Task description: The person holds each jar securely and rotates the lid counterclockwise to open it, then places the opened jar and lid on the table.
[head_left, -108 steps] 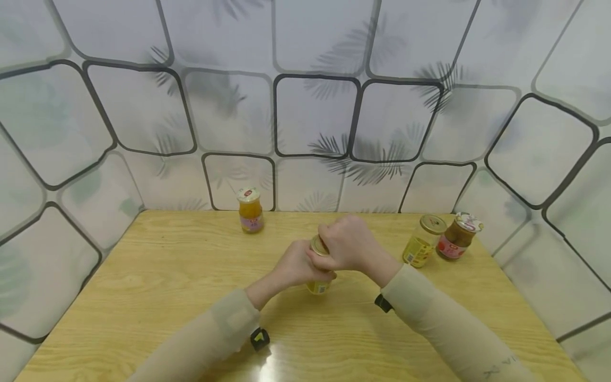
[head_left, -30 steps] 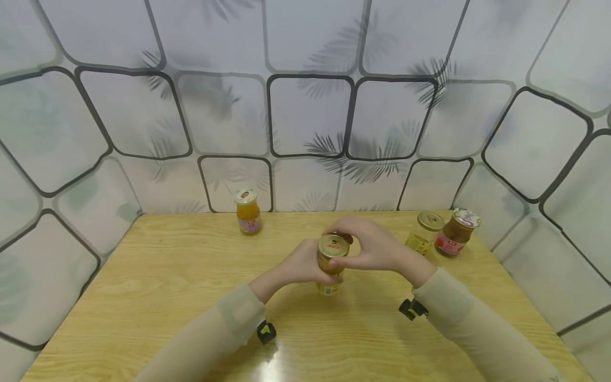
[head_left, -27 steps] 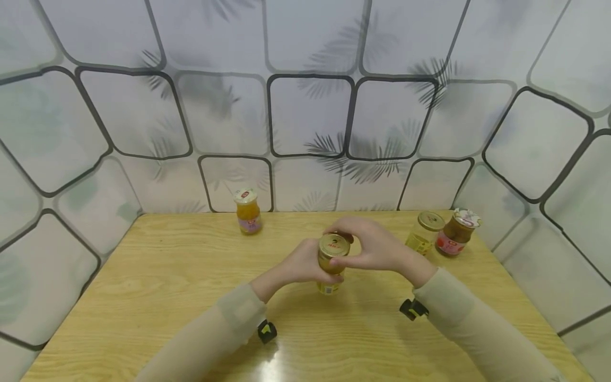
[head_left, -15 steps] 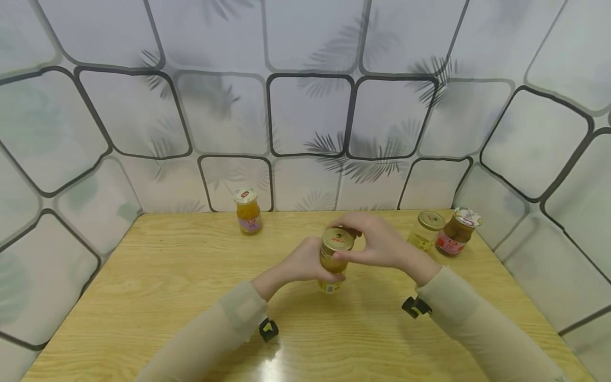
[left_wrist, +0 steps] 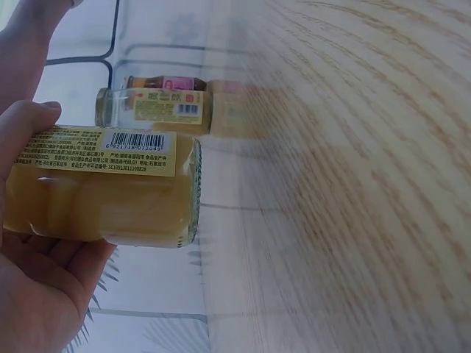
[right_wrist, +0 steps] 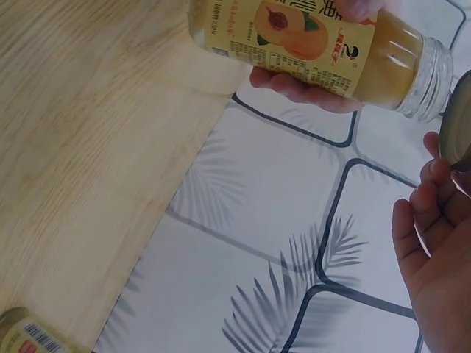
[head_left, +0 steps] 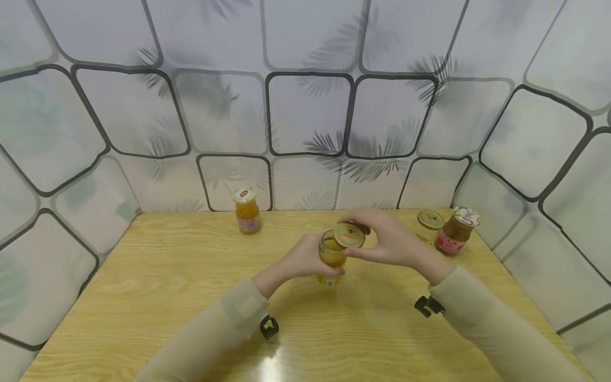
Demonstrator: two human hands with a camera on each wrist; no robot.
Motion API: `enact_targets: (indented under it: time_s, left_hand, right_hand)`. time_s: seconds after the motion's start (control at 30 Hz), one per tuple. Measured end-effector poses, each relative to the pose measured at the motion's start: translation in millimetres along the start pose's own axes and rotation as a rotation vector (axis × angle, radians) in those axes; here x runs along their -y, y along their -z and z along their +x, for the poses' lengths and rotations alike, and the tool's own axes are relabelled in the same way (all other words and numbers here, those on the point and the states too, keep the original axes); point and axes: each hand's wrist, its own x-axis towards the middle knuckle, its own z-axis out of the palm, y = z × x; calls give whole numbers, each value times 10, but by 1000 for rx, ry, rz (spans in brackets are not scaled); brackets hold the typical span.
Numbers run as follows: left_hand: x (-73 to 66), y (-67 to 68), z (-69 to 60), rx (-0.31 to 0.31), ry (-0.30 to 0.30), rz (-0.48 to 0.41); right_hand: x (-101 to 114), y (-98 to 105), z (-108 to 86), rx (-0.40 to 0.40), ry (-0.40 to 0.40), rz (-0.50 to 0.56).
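Observation:
A glass jar of yellow fruit with a peach label stands uncapped near the middle of the table, its threaded neck bare in the right wrist view. My left hand grips the jar's body from the left; in the left wrist view its thumb lies over the label of the jar. Between thumb and fingers my right hand holds the gold lid, tilted, just right of the jar's mouth. The right wrist view shows the lid apart from the rim.
At the back left of the wooden table stands a small orange jar with a white lid. Another gold-lidded jar and a dark jar with a pink label stand close together at the back right. A patterned sheet rises behind.
The lid has come off the jar's mouth and moved right and slightly up with my right hand. My left hand has kept its grip on the jar.

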Motion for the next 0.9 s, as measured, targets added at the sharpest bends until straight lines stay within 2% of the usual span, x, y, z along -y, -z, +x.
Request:
enact_targets:
  time_s: [0.3,0.57,0.9]
  left_hand:
    - [-4,11,54,-30,24,22]
    - [-64,18,104,-73,54,64]
    - [-226,-9,348,-101,73,115]
  right_hand:
    - [-84,59,-219,-36,-26,-50]
    - [-152,86,-446,-80,-44,-102]
    - [-242,27,-761,-77,-30,-170]
